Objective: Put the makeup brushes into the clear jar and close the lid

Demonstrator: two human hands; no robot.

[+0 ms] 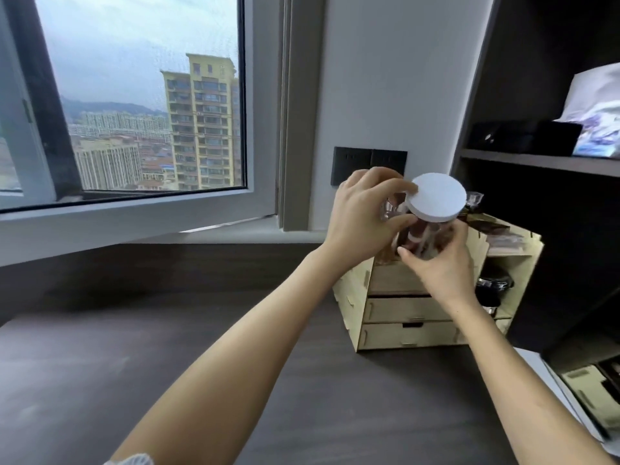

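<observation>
A clear jar (pixel 427 238) with a round white lid (pixel 437 200) on top is held up in front of the wall, above a wooden organiser. Makeup brushes (pixel 417 237) with brown and white handles show through its wall. My left hand (pixel 360 218) grips the jar's upper part from the left, thumb and forefinger at the lid's edge. My right hand (pixel 439 263) wraps the jar's lower part from below and the right. The jar's bottom is hidden by my right hand.
A light wooden drawer organiser (pixel 402 310) stands on the dark desk (pixel 167 330) against dark shelving (pixel 543 162) at right. Black wall sockets (pixel 369 166) sit behind my hands. A window (pixel 141 95) fills the left. Another wooden box (pixel 590 397) lies at lower right.
</observation>
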